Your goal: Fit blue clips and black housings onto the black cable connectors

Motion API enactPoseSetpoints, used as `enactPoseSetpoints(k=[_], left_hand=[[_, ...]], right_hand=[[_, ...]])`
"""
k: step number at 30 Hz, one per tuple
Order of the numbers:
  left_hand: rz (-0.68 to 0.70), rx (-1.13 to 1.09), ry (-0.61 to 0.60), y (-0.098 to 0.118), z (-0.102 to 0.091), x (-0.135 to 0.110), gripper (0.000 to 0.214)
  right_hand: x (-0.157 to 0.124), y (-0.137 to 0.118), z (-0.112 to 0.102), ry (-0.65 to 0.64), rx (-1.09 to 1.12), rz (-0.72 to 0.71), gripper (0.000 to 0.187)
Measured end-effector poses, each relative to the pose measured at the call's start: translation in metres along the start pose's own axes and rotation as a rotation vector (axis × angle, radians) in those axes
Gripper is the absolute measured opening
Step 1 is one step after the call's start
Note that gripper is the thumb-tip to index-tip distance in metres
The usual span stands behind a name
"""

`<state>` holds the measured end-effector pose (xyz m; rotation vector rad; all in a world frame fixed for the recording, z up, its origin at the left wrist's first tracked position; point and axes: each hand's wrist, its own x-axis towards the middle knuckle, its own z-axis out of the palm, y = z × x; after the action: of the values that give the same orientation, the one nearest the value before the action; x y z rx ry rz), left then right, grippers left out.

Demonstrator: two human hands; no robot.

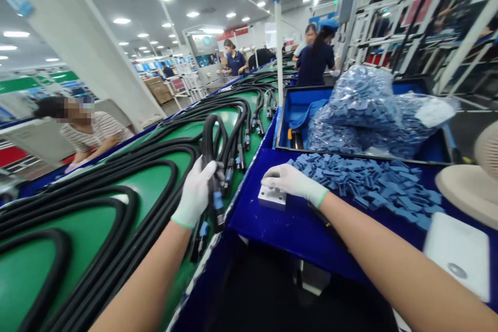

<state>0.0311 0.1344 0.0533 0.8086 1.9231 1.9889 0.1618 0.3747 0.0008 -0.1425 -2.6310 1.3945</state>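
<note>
A thick black cable [208, 140], smooth and matte, is gripped in the left hand [198, 187] above the green surface [229, 115]. It stands nearly upright, its upper part bent over in a tight loop, its dark end pointing down. A light-blue tag [218, 200] sits just above that end; how it is fastened seems too blurred to tell. A small silver-grey metal block [272, 198] with holes in its face rests on the blue table [249, 218], its top partly covered by the right hand [294, 181].
</note>
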Motion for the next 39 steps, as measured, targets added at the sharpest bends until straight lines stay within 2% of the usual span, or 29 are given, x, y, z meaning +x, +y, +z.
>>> enactPoseSetpoints(k=[2, 4, 6, 8, 14, 20, 22, 24, 28, 30, 32, 33, 35, 37, 38, 39], left_hand=[[-0.118, 0.13, 0.033, 0.001, -0.047, -0.031, 0.054], [-0.235, 0.374, 0.077, -0.003, -0.089, -0.062, 0.063], [-0.311, 0.625, 0.12, -0.01, -0.12, -0.09, 0.065], [-0.353, 0.793, 0.15, -0.018, -0.142, -0.112, 0.066], [-0.469, 0.99, 0.155, -0.026, -0.183, -0.16, 0.058], [-0.593, 1.082, 0.172, -0.036, -0.204, -0.197, 0.065], [-0.628, 1.062, 0.146, -0.037, -0.21, -0.197, 0.065], [-0.648, 1.004, 0.12, -0.03, -0.221, -0.189, 0.062], [-0.628, 0.809, 0.111, 0.013, -0.245, -0.165, 0.052], [-0.603, 0.572, 0.155, 0.037, -0.243, -0.154, 0.045], [-0.549, 0.307, 0.214, 0.055, -0.224, -0.145, 0.039], [-0.502, 0.203, 0.239, 0.06, -0.208, -0.142, 0.037], [-0.386, 0.077, 0.243, 0.065, -0.168, -0.137, 0.032], [-0.265, -0.002, 0.224, 0.064, -0.124, -0.135, 0.027], [-0.209, -0.019, 0.221, 0.062, -0.105, -0.135, 0.025], [-0.164, -0.021, 0.224, 0.058, -0.089, -0.134, 0.024]], right_hand=[[0.001, 0.002, 0.001, 0.008, -0.023, -0.003, 0.03], [0.003, 0.005, 0.004, 0.015, -0.053, 0.002, 0.029], [0.007, 0.008, 0.007, 0.018, -0.088, 0.012, 0.028], [0.01, 0.01, 0.011, 0.023, -0.125, 0.022, 0.027], [0.005, 0.013, 0.017, 0.044, -0.192, 0.029, 0.026], [0.005, 0.014, 0.024, 0.062, -0.277, 0.037, 0.028], [0.008, 0.015, 0.023, 0.066, -0.329, 0.037, 0.028], [0.007, 0.013, 0.021, 0.064, -0.339, 0.03, 0.028], [-0.012, -0.013, 0.026, 0.055, -0.136, 0.036, 0.03], [-0.031, -0.039, 0.041, -0.006, -0.038, -0.018, 0.03], [-0.052, -0.067, 0.065, -0.137, 0.065, -0.111, 0.029], [-0.062, -0.079, 0.079, -0.206, 0.133, -0.146, 0.031], [-0.078, -0.098, 0.107, -0.305, 0.27, -0.156, 0.056], [-0.087, -0.107, 0.13, -0.352, 0.392, -0.124, 0.09], [-0.09, -0.107, 0.139, -0.357, 0.444, -0.11, 0.099], [-0.093, -0.106, 0.145, -0.346, 0.486, -0.099, 0.1]])
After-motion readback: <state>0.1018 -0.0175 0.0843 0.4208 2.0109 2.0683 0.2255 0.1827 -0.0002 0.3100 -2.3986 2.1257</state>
